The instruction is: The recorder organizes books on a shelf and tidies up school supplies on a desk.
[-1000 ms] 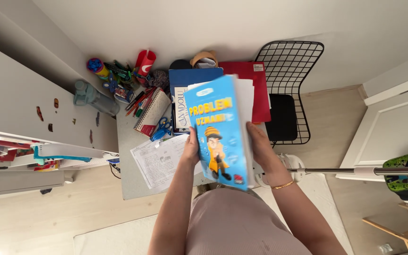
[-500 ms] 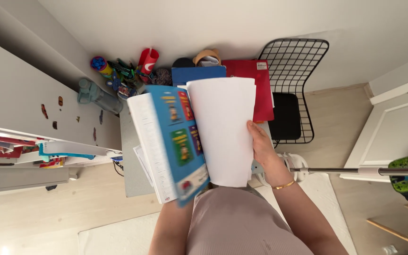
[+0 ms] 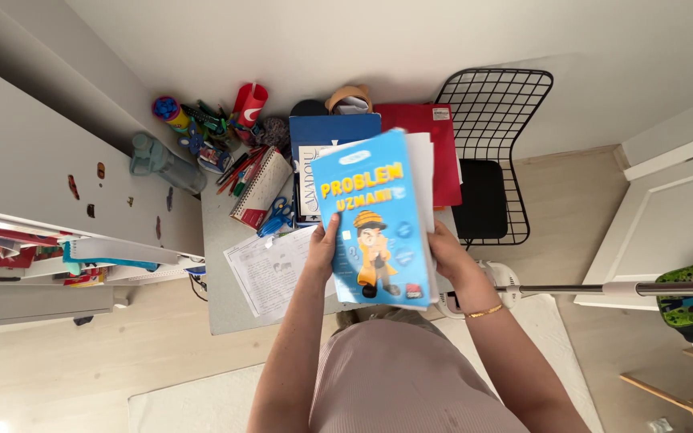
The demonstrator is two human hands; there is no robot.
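Workbook (image 3: 374, 220) with a glossy blue cover and a cartoon figure in a yellow hat stands near the centre of the frame, held up closed between both hands above the desk, its front cover facing the camera and white page edges fanning out slightly along its right side.

Largest around it is the pale wooden floor, filling the lower left and the right of the frame, and the grey slab of a cupboard (image 3: 34, 160) in the upper left, its flat face dotted with small stickers. The desk (image 3: 222, 309) is a smooth grey rectangle under the workbook, crowded at its far end. A black wire chair (image 3: 495, 104) (open grid back, solid dark seat) stands at the upper right of centre. A flat red folder (image 3: 439, 152) and a dark blue book (image 3: 332, 130) lie beneath and behind the workbook, then a printed sheet of paper (image 3: 270, 269) at lower left of it, a spiral-bound notebook (image 3: 258, 186), a translucent teal bottle (image 3: 158, 163), a red cup (image 3: 249, 103) and blue-handled scissors (image 3: 274, 215) among loose pencils.

The left hand (image 3: 324, 248) grips the workbook's left edge, thumb pressed onto the front cover, fingers hidden behind. The right hand (image 3: 447, 250) clamps the right edge, fingers curled around the pages; a thin gold bangle (image 3: 483, 313) circles that wrist.
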